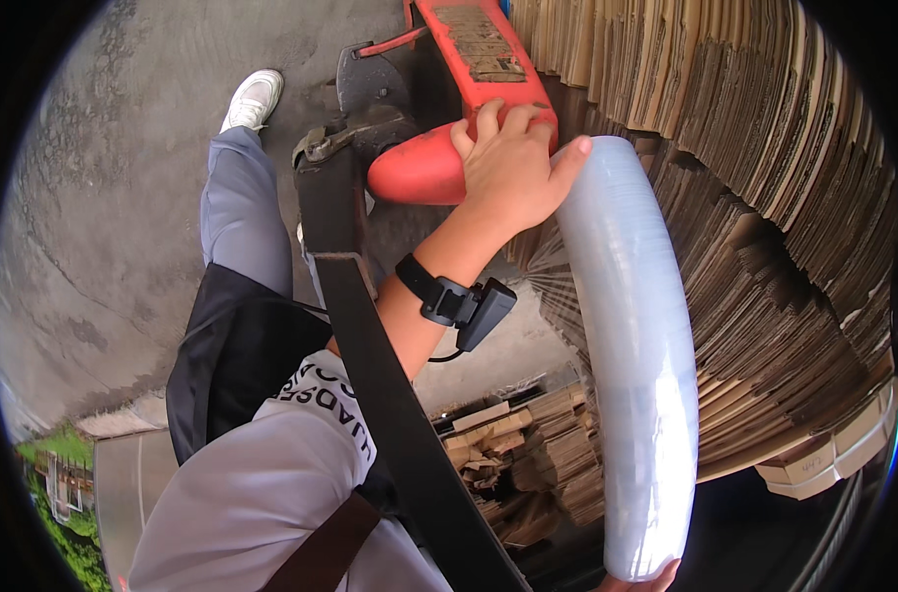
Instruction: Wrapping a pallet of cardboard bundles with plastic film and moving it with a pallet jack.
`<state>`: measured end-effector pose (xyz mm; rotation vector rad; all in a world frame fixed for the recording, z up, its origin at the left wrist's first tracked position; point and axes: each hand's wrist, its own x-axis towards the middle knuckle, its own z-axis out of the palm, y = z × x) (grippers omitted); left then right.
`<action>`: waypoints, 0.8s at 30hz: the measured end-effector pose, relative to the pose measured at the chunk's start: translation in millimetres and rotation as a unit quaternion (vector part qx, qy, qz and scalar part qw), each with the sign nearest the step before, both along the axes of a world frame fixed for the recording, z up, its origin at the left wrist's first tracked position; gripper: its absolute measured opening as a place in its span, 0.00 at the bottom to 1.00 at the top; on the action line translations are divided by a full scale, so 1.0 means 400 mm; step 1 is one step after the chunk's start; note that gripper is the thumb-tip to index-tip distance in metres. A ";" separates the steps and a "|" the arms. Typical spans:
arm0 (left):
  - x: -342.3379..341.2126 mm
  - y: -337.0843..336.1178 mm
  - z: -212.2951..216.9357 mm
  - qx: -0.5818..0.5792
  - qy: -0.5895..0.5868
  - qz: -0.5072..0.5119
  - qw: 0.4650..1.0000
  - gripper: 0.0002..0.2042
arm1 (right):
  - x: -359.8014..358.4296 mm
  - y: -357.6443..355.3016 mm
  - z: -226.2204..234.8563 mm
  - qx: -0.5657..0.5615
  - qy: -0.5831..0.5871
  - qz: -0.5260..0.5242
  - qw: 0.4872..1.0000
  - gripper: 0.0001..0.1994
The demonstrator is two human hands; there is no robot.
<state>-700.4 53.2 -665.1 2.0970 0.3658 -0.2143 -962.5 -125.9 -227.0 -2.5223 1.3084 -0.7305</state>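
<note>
A long roll of clear stretch film [638,345] stands nearly upright in front of me, slightly bent by the lens. My left hand [513,163] is spread at its upper end, thumb against the film's edge and fingers over the red metal body [419,168] of what looks like a pallet jack. Whether those fingers press on the red metal or hover above it, I cannot tell. At the lower edge my right hand [656,577], mostly cut off, grips the bottom end of the roll. A black strapped device [459,301] sits on my left wrist.
Tall stacks of flattened cardboard [765,197] fill the right side. More cardboard pieces [538,459] lie lower down, and a strapped bundle [829,449] sits at the far right. A long black bar [410,414] crosses in front of my left arm. Grey concrete floor [104,217] extends left.
</note>
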 end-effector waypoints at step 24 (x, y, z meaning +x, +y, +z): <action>0.055 0.037 0.012 -0.445 -0.065 0.233 0.862 0.18 | 0.043 -0.004 -0.008 -0.378 0.240 0.296 0.844 0.16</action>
